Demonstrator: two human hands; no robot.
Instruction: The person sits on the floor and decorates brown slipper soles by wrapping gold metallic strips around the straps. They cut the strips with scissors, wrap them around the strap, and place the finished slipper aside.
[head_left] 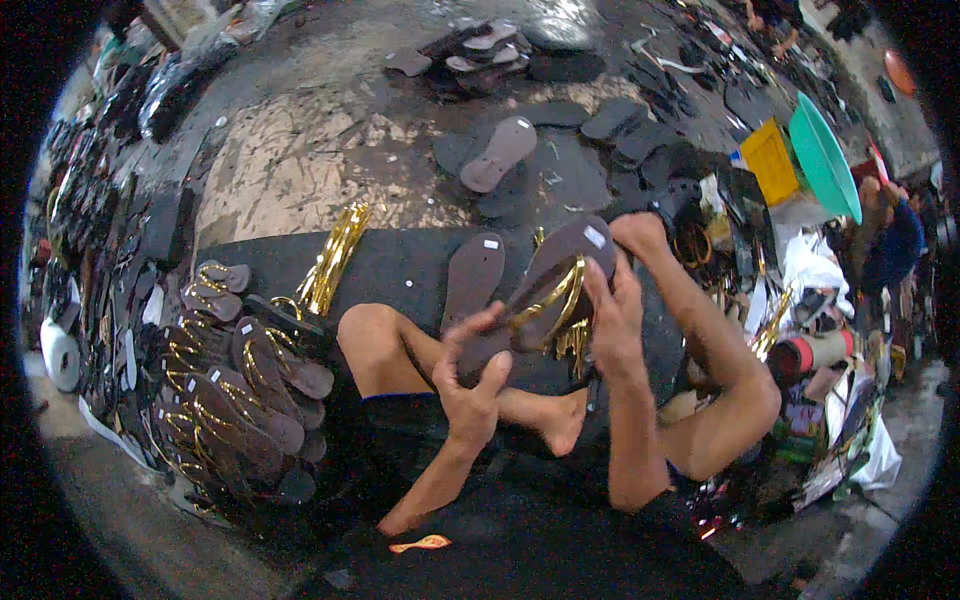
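Note:
A dark brown flip-flop (570, 241) with gold straps is held up in front of me, tilted, its toe end pointing away and to the right. My left hand (470, 390) is closed around its lower end, thumb on top. Near the strap, my right hand (615, 325) grips the right edge, thumb against the gold band. Just left of it, a brown sole (475, 275) without straps lies on the black mat (400, 270). Some loose gold straps (572, 348) show beneath the held flip-flop, partly hidden by it. A bundle of gold straps (337, 258) lies farther left on the mat.
Several strapped flip-flops (250, 400) are heaped at my left. Ahead are a brown sole (500, 153) and a pile of soles (485, 55). At right stand a yellow container (769, 163) and a green basin (825, 160) amid scraps; another person (893, 240) sits beyond.

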